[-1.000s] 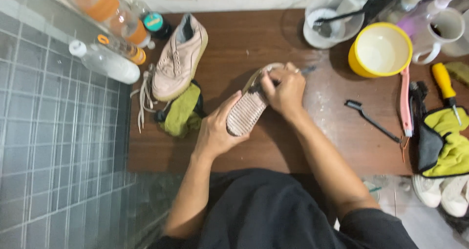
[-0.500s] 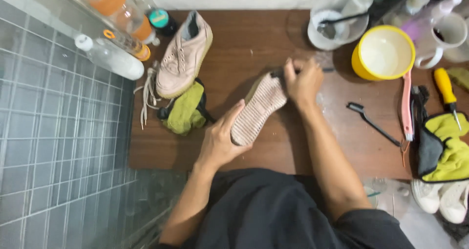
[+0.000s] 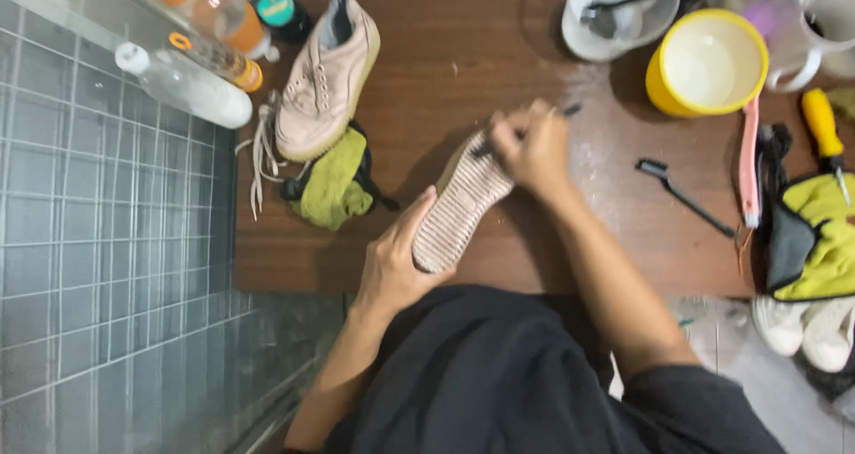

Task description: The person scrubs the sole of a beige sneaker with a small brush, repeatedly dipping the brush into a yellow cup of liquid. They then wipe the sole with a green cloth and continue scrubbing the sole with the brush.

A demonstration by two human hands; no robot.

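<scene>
My left hand [image 3: 392, 263] grips the heel end of a pale pink shoe [image 3: 459, 209], turned sole-up so its ribbed sole faces me. My right hand [image 3: 533, 147] is closed around a small dark-handled brush [image 3: 561, 113] pressed against the toe end of that sole. The shoe is held just above a brown wooden board [image 3: 445, 71]. Its mate, a second pink shoe [image 3: 325, 76], lies upright at the board's back left with loose white laces [image 3: 260, 151] trailing beside it.
A yellow-green cloth [image 3: 334, 182] lies beside the second shoe. Bottles [image 3: 191, 85] crowd the back left corner. A yellow bowl [image 3: 708, 62], white mug [image 3: 824, 27], black brush [image 3: 681, 196], pink brush [image 3: 750, 160], yellow-handled screwdriver [image 3: 824, 133] and yellow-green gloves [image 3: 819, 236] sit at right. Grey tiles [image 3: 98, 240] cover the left.
The shoe has swung from lying near my lap to a longer diagonal, toe pointing further back. My right hand has moved up to the toe end with the brush.
</scene>
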